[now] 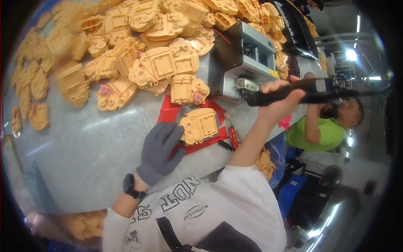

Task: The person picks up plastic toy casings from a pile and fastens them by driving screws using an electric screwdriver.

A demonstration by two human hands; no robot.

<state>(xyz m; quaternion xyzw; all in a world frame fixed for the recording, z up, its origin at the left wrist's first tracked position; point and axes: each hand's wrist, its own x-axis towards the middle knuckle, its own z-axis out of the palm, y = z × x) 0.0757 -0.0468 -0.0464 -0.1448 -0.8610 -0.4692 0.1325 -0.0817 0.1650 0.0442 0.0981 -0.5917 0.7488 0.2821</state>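
Observation:
My left hand [161, 147], in a grey knit glove, steadies a yellow plastic housing [200, 125] by its left edge, fingertips on the rim and thumb lower down. The housing lies on a red mat [197, 148] on the table. My bare right hand [282, 98] is wrapped around a black electric screwdriver [312, 90], held level. Its front end points left, at the metal outlet [246, 85] of a grey and black screw feeder [252, 54]. Whether the bit touches the outlet I cannot tell.
Many similar housings [155, 67] are heaped along the table's far side, some with pink parts and red wires. A red-handled tool [233, 137] and a small black piece [226, 145] lie right of the mat. A co-worker in a green shirt [315, 132] is at the right.

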